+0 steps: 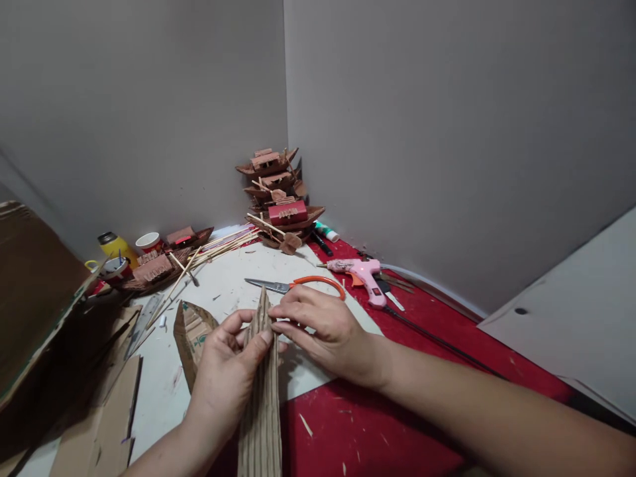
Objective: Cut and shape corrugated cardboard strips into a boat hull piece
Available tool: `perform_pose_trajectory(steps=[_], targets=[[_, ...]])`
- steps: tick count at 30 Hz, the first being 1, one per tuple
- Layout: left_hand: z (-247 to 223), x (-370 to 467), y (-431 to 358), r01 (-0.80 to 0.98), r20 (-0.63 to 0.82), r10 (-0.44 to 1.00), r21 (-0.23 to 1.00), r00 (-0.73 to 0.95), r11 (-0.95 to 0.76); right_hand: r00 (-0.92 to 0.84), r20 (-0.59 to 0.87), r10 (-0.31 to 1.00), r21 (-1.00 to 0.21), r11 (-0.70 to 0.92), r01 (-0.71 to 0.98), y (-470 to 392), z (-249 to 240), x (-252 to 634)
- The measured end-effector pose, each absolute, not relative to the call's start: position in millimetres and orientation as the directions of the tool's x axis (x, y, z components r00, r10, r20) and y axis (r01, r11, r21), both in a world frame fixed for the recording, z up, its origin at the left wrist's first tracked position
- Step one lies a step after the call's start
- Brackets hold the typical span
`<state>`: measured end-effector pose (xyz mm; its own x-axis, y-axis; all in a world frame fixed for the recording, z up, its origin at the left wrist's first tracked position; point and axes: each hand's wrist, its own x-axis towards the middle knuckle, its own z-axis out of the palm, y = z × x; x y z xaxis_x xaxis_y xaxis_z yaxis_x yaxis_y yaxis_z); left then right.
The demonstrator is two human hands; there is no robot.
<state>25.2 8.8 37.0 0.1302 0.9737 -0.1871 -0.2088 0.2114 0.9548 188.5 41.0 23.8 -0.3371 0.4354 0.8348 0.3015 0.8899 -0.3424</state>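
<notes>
A long strip of corrugated cardboard (261,411), ridged lengthwise and narrowing to a point at its far end, is held up in front of me. My left hand (231,361) grips it from the left, thumb on top and fingers behind. Close to the tip, my right hand (318,324) pinches the strip's right edge between thumb and fingers. Beyond the hands lie scissors (318,281) with orange handles, their blades pointing left. Left of my left hand sits a small cardboard boat hull (191,331), partly hidden by that hand.
A pink glue gun (362,275) with a black cord lies right. Finished model boats (288,212) are stacked in the corner. Thin wooden sticks (223,245), more boats (154,268), cups (148,242) and a yellow bottle (116,246) stand back left. A cardboard box (37,278) fills the left side.
</notes>
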Motion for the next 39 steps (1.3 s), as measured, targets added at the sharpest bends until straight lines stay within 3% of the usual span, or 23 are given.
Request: perform_pose_trajectory(steps=[4,7,10,20,24,30,35,39], targets=[[35,23,6,-0.109,-0.112,0.984,0.986,0.137,0.127,-0.327,0.838,0.438,-0.345,0.888,0.304,41,22,187],[36,24,4,-0.030,-0.035,0.993,0.999,0.117,0.039,-0.311,0.803,0.508,-0.439,0.858,0.267,39,21,184],[36,27,3,-0.036,-0.054,0.992,0.998,0.111,0.058,-0.318,0.750,0.579,-0.521,0.815,0.254,38,18,181],[32,30,8,-0.185,-0.178,0.976,0.962,0.125,0.199,-0.334,0.804,0.491,-0.359,0.850,0.387,43,11,179],[34,27,8,-0.161,-0.141,0.983,0.974,0.117,0.159,-0.305,0.839,0.451,-0.360,0.880,0.309,41,13,179],[35,28,3,-0.118,-0.095,0.989,0.987,0.113,0.108,-0.302,0.769,0.563,-0.473,0.820,0.323,35,13,175],[33,30,6,-0.111,-0.076,0.993,0.990,0.089,0.085,-0.388,0.733,0.560,-0.365,0.803,0.471,33,10,174],[40,25,9,-0.147,-0.050,0.999,0.988,-0.008,0.049,-0.434,0.755,0.491,-0.328,0.857,0.398,29,11,176]])
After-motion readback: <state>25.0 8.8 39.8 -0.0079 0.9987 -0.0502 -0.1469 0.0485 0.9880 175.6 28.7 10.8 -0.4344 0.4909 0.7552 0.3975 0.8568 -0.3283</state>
